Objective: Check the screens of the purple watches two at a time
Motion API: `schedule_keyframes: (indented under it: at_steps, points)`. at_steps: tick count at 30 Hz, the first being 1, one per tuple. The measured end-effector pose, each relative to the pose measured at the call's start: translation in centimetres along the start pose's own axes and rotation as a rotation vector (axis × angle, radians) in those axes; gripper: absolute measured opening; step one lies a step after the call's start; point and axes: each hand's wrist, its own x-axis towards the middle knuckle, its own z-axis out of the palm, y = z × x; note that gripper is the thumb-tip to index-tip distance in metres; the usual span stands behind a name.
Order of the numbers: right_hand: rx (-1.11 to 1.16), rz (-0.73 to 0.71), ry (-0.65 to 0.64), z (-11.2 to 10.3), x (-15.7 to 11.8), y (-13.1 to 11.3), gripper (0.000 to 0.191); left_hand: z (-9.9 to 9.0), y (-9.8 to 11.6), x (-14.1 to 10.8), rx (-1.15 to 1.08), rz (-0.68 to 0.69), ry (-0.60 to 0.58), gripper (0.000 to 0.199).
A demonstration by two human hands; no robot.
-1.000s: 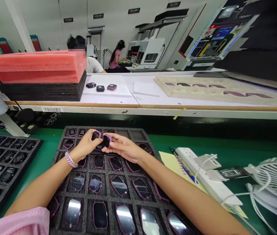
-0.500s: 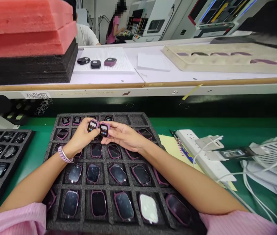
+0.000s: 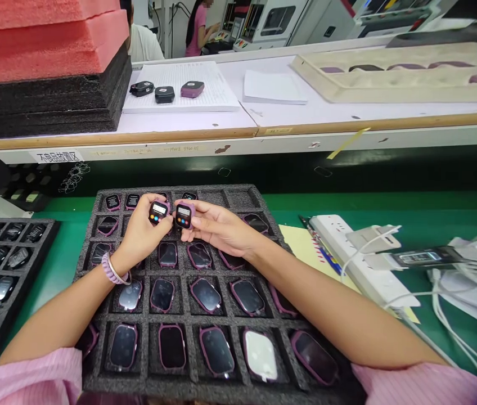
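Two lit purple watches (image 3: 159,212), side by side

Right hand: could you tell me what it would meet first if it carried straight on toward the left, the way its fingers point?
Probably the watch unit in the left hand: the right hand holds its own lit unit just beside it, though depth is unclear.

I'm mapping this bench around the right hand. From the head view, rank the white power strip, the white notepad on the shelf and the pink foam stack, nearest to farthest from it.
1. white power strip, right of the right hand, on the green mat.
2. white notepad, beyond it on the shelf.
3. pink foam stack, far left on the shelf.
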Motion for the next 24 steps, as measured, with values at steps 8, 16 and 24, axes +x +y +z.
schedule_keyframes:
  at_steps: [8, 16, 24]
  points:
    - [-0.008, -0.014, -0.022, 0.19, -0.28, -0.07, 0.057, -0.09, 0.35, -0.27, 0.038, 0.023, 0.002, 0.029]
    - [0.025, -0.015, -0.014, 0.29, -0.26, -0.26, 0.058, 0.33, -0.25, -0.32, -0.009, 0.064, 0.053, 0.032]
    - [0.079, -0.038, -0.072, 0.22, -0.22, -0.34, 0.053, 0.38, -0.11, -0.37, 0.001, 0.068, 0.071, 0.033]
